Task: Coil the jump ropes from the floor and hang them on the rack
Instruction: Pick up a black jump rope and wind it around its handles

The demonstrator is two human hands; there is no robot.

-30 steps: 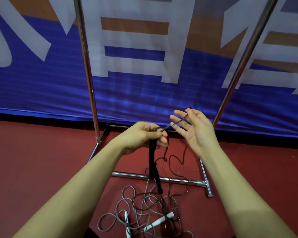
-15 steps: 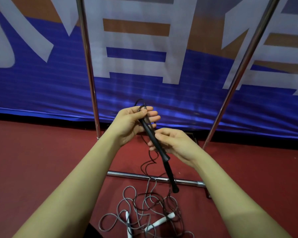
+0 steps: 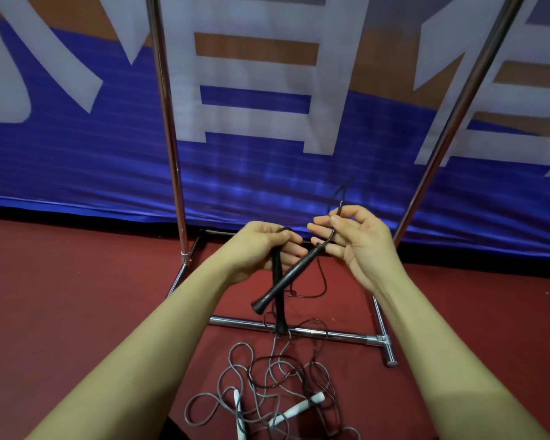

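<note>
— What's under you and around you?

— You're over a dull red floor (image 3: pixel 77 296), matte and smooth. At twelve o'clock a glossy blue banner (image 3: pixel 267 173) with big white shapes and brown patches hangs down to the floor. In front of it stands the rack (image 3: pixel 169 122): two polished metal tube uprights, plus a shiny round base bar running across at about five o'clock of your hands, capped with a T-joint.

— And the ropes?

— The black jump rope (image 3: pixel 285 277) is in your hands. Your left hand (image 3: pixel 261 249) grips one slim, textured black handle, fingers (image 3: pixel 294 241) curled around its top so it hangs straight down. Your right hand (image 3: pixel 359 239) pinches the thin dark cord between thumb and forefinger just above the second handle, which slants down toward seven o'clock and crosses the first; the other fingers are spread loosely. The cord trails down to the floor in slack loops.

— Anything else there?

— At six o'clock, the grey jump rope (image 3: pixel 267 389) with stubby white handles lies in a loose tangle of thin rounded loops, mixed with the black cord.
</note>
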